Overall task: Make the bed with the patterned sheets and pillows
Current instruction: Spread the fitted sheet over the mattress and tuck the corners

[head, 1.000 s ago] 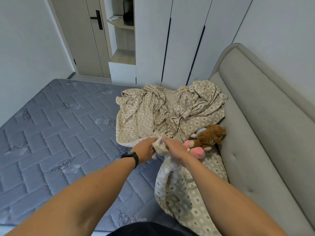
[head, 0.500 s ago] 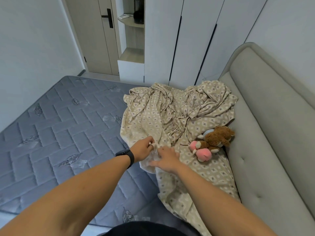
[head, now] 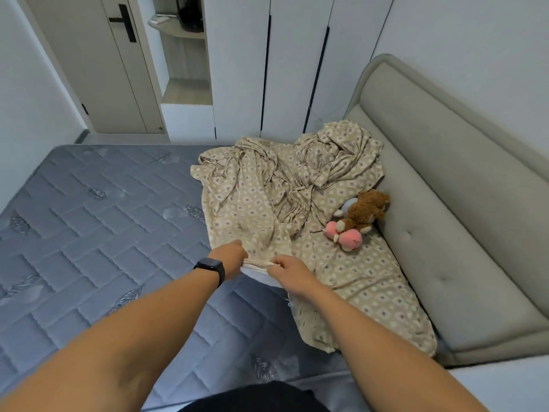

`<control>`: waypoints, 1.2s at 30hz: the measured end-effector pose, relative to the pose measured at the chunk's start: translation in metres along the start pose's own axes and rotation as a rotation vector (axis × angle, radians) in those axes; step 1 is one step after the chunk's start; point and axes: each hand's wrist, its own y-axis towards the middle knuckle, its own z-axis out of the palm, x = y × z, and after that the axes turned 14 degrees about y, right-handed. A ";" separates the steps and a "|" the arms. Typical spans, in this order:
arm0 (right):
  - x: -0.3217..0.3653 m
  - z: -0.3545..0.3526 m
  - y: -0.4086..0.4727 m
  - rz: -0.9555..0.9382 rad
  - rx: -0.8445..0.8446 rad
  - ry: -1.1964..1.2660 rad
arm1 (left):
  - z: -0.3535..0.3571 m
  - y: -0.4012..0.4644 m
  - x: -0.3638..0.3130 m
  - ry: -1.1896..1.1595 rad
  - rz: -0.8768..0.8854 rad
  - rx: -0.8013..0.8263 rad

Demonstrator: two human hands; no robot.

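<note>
Grey quilted mattress lies bare beside the padded headboard. On it, the crumpled patterned sheet is pinched at its near edge by left hand and right hand; plush toys rest on it.

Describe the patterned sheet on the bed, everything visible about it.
The patterned sheet is beige, soft-looking fabric printed with small cream and purple diamonds. It lies crumpled and twisted over the right part of the bare grey mattress, against the padded headboard, one strip trailing toward the camera. Its pale underside shows at the near edge, where the left hand and right hand both pinch it. A plush toy lies on it.
</note>
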 end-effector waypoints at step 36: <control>-0.018 0.188 -0.199 0.097 -0.200 -0.299 | 0.045 -0.236 -0.018 0.061 0.226 0.055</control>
